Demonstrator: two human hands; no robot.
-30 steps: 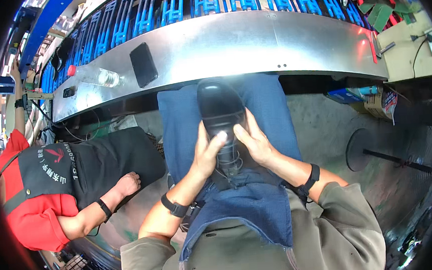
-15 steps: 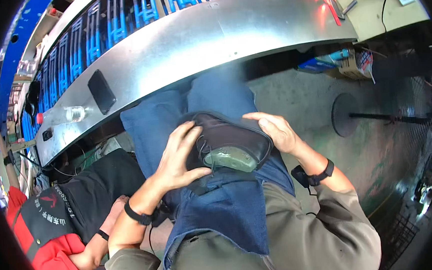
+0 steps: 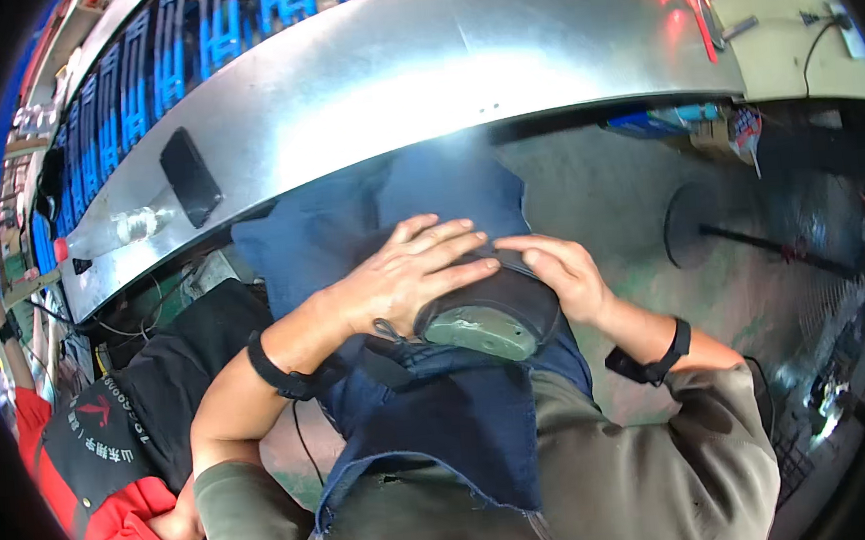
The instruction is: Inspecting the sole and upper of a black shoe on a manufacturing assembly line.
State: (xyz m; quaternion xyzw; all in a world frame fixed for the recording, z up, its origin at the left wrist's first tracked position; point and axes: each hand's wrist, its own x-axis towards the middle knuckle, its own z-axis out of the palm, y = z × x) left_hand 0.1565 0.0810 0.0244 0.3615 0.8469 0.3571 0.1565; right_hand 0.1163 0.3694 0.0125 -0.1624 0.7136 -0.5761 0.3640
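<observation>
A dark shoe upper [image 3: 517, 296] sits over a green shoe last [image 3: 482, 334] on my lap, with the last's green end facing me. My left hand [image 3: 408, 272] lies across the upper's far left part, fingers stretched out flat and slightly spread. A thin lace loop [image 3: 386, 328] sticks out below its palm. My right hand [image 3: 566, 279] grips the upper's right side, its fingers pointing toward the left fingertips. The far end of the upper is hidden beneath both hands. Blue apron cloth [image 3: 442, 400] covers my lap under the shoe.
Ahead runs a metal work ledge [image 3: 342, 126] with a black phone [image 3: 190, 177] and a clear bottle [image 3: 134, 226] on it. Blue racks [image 3: 220, 34] stand behind it. At left sits a person in a dark apron and red sleeves [image 3: 135, 527]. A round-based stand [image 3: 695, 226] is at right.
My left hand has moved from the upper's left side onto its top, fingers now flat across it. The shoe and my right hand have shifted slightly right and toward me.
</observation>
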